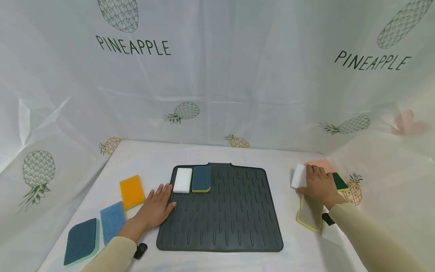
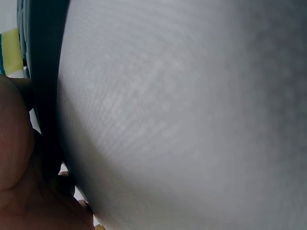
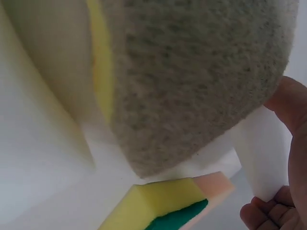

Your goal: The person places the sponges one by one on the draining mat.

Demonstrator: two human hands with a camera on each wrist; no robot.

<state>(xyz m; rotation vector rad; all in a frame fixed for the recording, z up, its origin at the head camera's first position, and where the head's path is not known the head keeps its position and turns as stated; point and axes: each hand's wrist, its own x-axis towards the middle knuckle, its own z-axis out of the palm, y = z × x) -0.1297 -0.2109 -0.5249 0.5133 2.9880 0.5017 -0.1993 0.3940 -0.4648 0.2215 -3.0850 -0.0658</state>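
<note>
At the right, my right hand (image 1: 321, 186) pinches a white sponge (image 3: 264, 155) between thumb and fingers. Just below that hand lies a grey-beige scouring sponge (image 1: 310, 214) with a yellow edge. A green-and-yellow sponge (image 1: 340, 182) and a pink sponge (image 1: 321, 164) sit beside and behind it. My left hand (image 1: 153, 209) rests flat, fingers straight, against the left edge of a dark ridged mat (image 1: 234, 219). On the mat's upper left corner, another white sponge (image 1: 182, 180) lies beside a dark blue sponge (image 1: 201, 178) with a yellow underside.
Left of my left hand lie an orange sponge (image 1: 131, 192), a blue sponge (image 1: 113, 222) and a dark teal scouring sponge (image 1: 80, 241). A white curtain (image 1: 258, 94) printed with pineapples hangs behind the table. In the right wrist view a pale block (image 3: 33, 143) stands at the left.
</note>
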